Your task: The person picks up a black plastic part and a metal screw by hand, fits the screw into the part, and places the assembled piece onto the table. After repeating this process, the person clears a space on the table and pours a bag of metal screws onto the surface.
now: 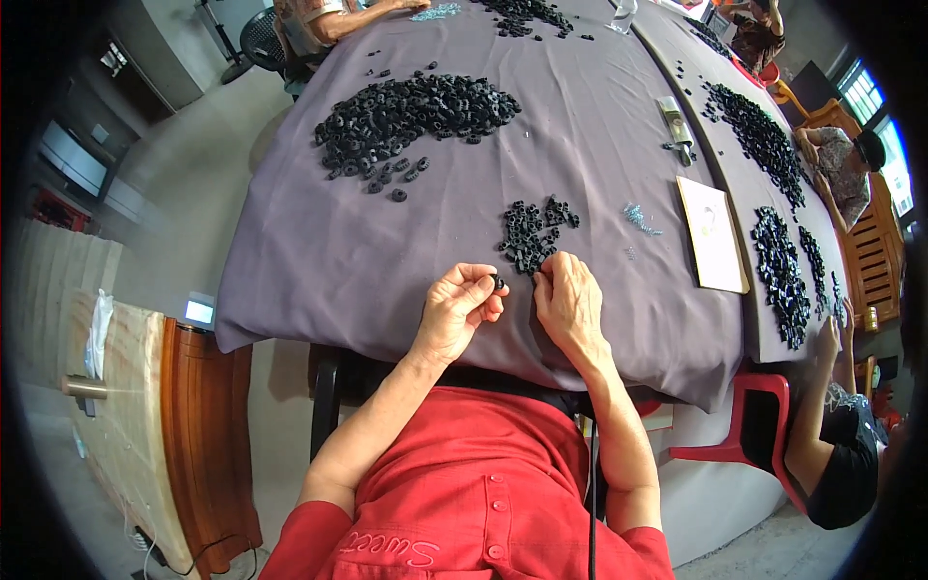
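The head of a co-worker (307, 19) at the far left corner is cut off by the upper edge, and another co-worker (848, 478) at the lower right is partly swallowed by the dark rim. The far black heap (524, 14) is cropped at the top. The fingertips of the right hand (570, 304) are mostly hidden beneath its own back; the fingers are bent down at the near edge of the small heap of black pieces (527, 235), and whether anything is pinched there cannot be told. By the left hand (457, 309), a small black piece (499, 281) is held, gripped between thumb and forefinger, just beside that heap and above the grey cloth (367, 261); its finer shape is too small to be made out, partly covered by the fingertips. Beyond, a larger heap of black rings (396, 121) is spread; to the right, clear bits (638, 217) are scattered near a pale board (712, 235)
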`<state>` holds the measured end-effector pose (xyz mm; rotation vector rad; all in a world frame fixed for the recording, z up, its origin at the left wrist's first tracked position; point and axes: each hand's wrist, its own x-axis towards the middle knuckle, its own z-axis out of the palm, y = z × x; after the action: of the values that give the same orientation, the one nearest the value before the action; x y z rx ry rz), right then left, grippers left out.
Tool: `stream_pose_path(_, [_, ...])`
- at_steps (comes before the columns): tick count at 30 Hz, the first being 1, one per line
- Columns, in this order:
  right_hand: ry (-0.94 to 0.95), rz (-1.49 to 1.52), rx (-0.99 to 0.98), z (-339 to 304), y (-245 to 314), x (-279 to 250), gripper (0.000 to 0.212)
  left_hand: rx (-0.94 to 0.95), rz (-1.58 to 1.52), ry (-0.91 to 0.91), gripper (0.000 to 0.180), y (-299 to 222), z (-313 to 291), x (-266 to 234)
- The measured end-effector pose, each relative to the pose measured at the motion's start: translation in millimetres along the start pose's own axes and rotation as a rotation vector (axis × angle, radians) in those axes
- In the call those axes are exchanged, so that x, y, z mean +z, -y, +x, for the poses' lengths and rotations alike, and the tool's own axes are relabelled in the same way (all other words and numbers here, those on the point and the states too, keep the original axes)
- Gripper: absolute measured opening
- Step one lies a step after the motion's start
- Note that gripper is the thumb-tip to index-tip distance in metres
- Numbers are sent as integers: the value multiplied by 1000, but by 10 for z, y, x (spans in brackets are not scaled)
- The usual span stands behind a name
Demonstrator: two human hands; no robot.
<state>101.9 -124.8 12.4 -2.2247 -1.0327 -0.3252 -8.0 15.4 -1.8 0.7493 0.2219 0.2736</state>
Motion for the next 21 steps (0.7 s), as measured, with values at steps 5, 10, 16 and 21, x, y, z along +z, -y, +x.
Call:
stream_pose_path(5, [18,19,9,-55,28,-38,17,3,6,-6,13,5,-4,-4])
stream_pose_path(10, [0,-21,-22,-116,61,-58,19,7,9,-8,13,7,-10,-10])
stream_pose_path(16, [17,-45,-41,-137,54,-76,11,8,24,0,13,11,-3,-3])
stream_pose_path(21, [8,-27,-37,-131,41,-66,7,14,37,7,13,11,-1,-5])
